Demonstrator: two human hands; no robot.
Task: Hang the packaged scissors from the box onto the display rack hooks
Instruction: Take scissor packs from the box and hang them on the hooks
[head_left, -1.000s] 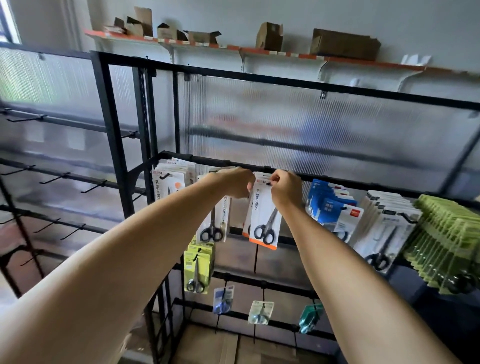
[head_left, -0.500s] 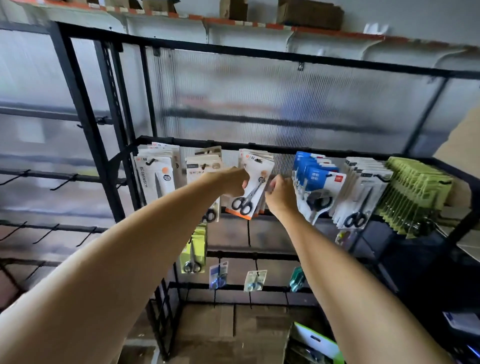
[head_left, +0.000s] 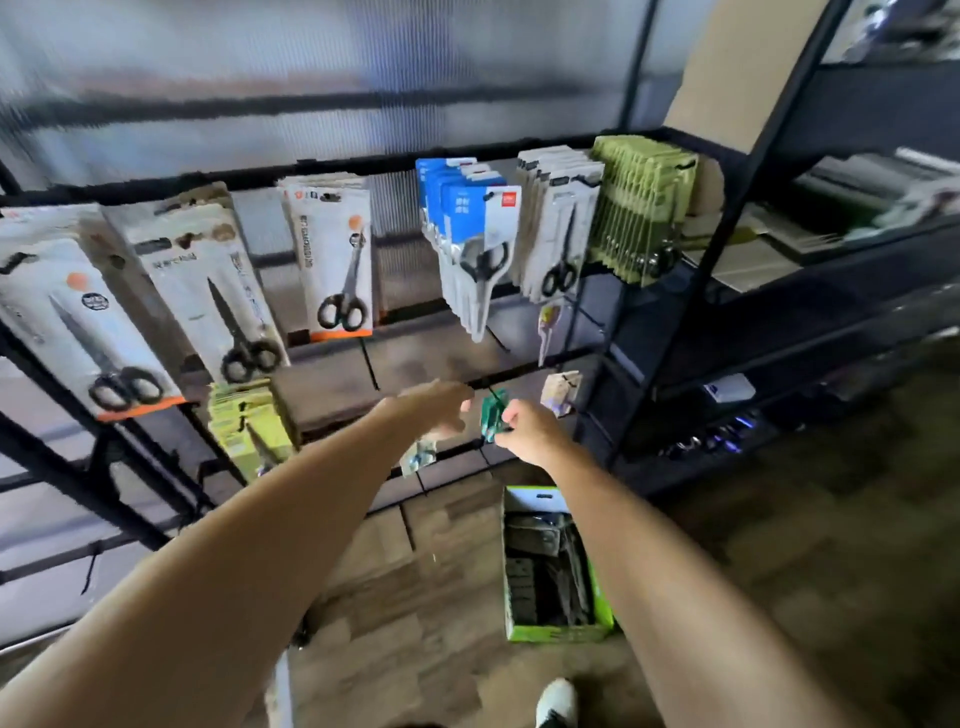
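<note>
Both arms reach forward and down in front of a black display rack (head_left: 670, 322), the hands held low, below its top rail. The left hand (head_left: 436, 410) is blurred, its fingers loosely curved with nothing in them that can be made out. The right hand (head_left: 530, 431) sits just beside a small green packet (head_left: 491, 418) that hangs on a lower hook; its fingers seem to touch the packet's edge, though the blur leaves it unclear whether they pinch it. Along the rack's top rail hang rows of packaged scissors: a white card with an orange strip (head_left: 340, 260) near the middle, two larger white cards (head_left: 208, 291) toward the left end, a blue stack (head_left: 467, 223), a white stack (head_left: 558, 223) and a green stack (head_left: 641, 208) toward the right end. Under the left part of the rail hangs a yellow-green pack (head_left: 249, 421), and a small pale packet (head_left: 418, 457) hangs just below the left hand. Another small packet (head_left: 560, 392) hangs to the right of the green one. On the floor (head_left: 805, 519), between the forearms and close to the rack's foot, stands the green box (head_left: 550, 631), open at the top with dark packaged scissors (head_left: 540, 571) lying inside. A shoe tip (head_left: 557, 699) shows at the bottom edge. A second dark shelving unit (head_left: 831, 249) stands at the right, holding blurred flat goods.
</note>
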